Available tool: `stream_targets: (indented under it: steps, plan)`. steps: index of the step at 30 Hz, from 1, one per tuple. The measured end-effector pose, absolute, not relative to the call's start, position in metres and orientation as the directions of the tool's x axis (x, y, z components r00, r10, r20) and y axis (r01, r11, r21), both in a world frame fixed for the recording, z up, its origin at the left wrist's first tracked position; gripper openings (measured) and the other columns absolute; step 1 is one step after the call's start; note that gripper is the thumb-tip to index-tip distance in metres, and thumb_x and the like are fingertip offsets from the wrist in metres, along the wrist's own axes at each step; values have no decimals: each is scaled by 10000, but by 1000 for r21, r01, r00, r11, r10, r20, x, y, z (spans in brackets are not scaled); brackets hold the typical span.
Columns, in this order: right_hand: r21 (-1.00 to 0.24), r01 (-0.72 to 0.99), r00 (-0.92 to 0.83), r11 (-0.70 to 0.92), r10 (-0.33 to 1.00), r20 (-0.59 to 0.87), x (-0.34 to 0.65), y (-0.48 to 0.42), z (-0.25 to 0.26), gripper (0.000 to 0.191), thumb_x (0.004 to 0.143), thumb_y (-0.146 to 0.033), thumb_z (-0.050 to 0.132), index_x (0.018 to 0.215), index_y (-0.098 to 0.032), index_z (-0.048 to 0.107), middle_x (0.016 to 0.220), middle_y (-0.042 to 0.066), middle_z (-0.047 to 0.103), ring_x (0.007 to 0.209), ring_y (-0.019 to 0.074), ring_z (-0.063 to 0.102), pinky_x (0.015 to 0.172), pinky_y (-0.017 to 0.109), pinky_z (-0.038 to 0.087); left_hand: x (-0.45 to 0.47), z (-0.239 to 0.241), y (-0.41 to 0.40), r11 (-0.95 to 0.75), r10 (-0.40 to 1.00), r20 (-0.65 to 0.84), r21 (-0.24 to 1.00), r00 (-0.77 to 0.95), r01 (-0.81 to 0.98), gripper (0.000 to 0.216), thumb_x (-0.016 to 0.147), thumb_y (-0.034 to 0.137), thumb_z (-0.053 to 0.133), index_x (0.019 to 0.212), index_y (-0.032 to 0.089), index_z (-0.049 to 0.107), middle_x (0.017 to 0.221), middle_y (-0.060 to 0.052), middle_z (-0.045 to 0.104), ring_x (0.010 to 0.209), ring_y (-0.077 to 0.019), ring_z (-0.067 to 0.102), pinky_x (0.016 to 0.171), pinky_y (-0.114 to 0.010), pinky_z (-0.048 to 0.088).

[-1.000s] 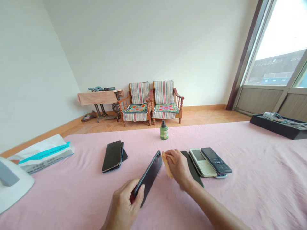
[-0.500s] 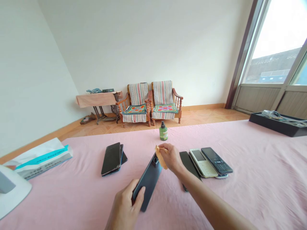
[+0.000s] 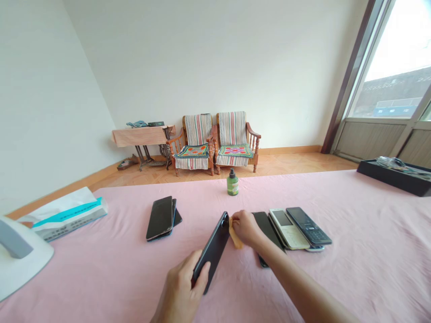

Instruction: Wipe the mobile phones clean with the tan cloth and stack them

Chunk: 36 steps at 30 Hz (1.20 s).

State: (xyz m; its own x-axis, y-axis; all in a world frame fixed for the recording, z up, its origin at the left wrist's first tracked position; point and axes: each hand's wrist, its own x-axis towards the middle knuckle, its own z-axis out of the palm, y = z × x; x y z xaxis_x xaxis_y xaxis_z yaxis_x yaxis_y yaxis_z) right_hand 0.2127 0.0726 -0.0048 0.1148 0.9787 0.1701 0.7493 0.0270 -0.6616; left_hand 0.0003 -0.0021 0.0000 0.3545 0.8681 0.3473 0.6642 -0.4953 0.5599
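The phone (image 3: pixel 213 252) has turned edgewise, its camera lenses (image 3: pixel 225 220) barely visible

The slim rectangular phone (image 3: pixel 214 249) in the left fingers (image 3: pixel 203 275) is black; the thin soft cloth (image 3: pixel 235 240) in the right fingers (image 3: pixel 238 217) is plain tan. Beneath both, the fabric sheet (image 3: pixel 111 273) is pale pink. Beyond them, the squat plastic bottle (image 3: pixel 232 186) is green, black-topped; farther off, whitish throws (image 3: pixel 232 128) carry red stripes.

Phone (image 3: pixel 214 252) (tilted) in left hand (image 3: pixel 183 283)
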Motion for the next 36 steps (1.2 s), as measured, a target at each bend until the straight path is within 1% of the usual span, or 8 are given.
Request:
stream_targets:
  steps: [5,9,17,20,23,26,29,36]
  plan:
    - [-567,823,99,25,977,188,211,66,-7,216,704,-22,502,683,-123,692,769,122,663,735,190,609,602,240,346,0,1,-3,-477,879,329,578,346,662,127,901,302,462,888,210,549,694,0,612,590,-135,573,582,-173,430]
    - [-526,849,71,50,976,208,209,60,-6,217,759,-51,487,688,-130,676,802,120,632,757,193,605,623,248,350,1,3,-2,-419,908,306,632,287,652,149,884,321,478,828,210,559,625,16,574,530,-129,542,524,-173,412]
    - [-535,840,53,91,967,247,212,34,-8,241,794,-62,467,687,-151,663,760,70,589,705,163,579,627,240,353,0,-1,7,-121,987,50,860,153,496,270,820,443,529,725,189,526,449,71,427,329,-102,452,315,-154,322]
    - [-557,822,41,120,963,268,212,22,-8,275,799,-44,443,676,-162,659,722,45,572,704,150,578,634,227,360,-4,-2,12,-68,985,3,925,171,375,322,770,483,592,802,164,567,512,58,481,316,-71,408,289,-142,285]
    - [-586,797,33,150,957,289,213,11,-7,292,814,-49,427,703,-167,671,721,33,570,687,136,581,637,215,375,-5,-1,14,-2,976,-59,960,208,280,428,741,489,632,975,134,593,627,12,586,308,-43,377,276,-135,268]
    - [-610,775,49,162,948,314,213,5,-4,296,831,-72,416,753,-166,686,727,32,571,679,134,581,629,212,387,-3,1,13,80,961,-120,983,247,166,541,724,478,666,1120,121,574,706,-20,628,318,-28,366,271,-129,259]
    - [-644,746,82,170,936,342,214,4,-4,293,838,-104,419,762,-172,694,714,27,560,658,138,572,610,219,384,0,5,10,191,938,-183,982,294,3,584,692,459,722,1154,128,587,715,-21,625,349,-22,370,282,-117,247]
    - [-778,613,271,138,888,371,220,22,-12,259,836,-181,449,842,-179,708,763,36,592,664,153,585,609,237,413,2,9,4,400,881,-301,885,365,-238,361,650,368,781,876,108,675,627,-13,601,369,0,354,301,-83,209]
